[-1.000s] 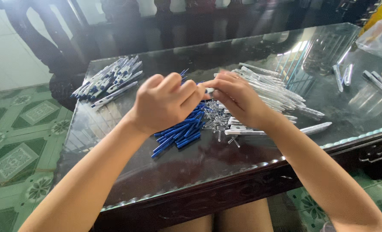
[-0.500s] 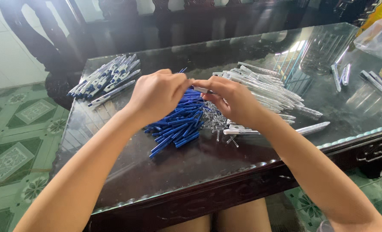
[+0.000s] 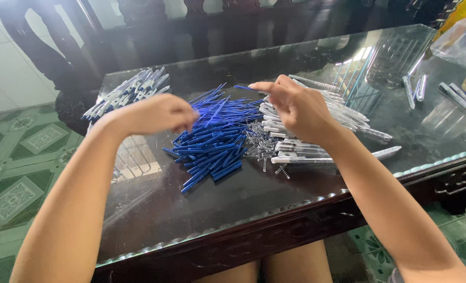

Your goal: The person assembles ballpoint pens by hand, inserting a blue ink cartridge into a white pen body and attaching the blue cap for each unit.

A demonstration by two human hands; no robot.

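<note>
My right hand (image 3: 298, 107) hovers over the middle of the glass-topped table (image 3: 154, 209) and pinches a thin blue pen refill (image 3: 245, 88) at its fingertips. Just below lies a heap of blue refills (image 3: 217, 136), with a small pile of metal springs (image 3: 259, 148) beside it and a pile of white pen barrels (image 3: 317, 141) under my right wrist. My left hand (image 3: 154, 114) is curled to the left of the refill heap, its fingers closed. What it holds, if anything, is hidden.
A pile of white and blue pens (image 3: 128, 91) lies at the table's back left. Several loose pens (image 3: 416, 86) and a clear plastic bag (image 3: 461, 36) sit at the right. Dark wooden chairs (image 3: 149, 31) stand behind. Green patterned floor tiles (image 3: 18, 173) lie to the left.
My hands were together over the refill heap; now they have parted. The left hand has drawn back to the left, and the right hand holds a blue refill above the piles.
</note>
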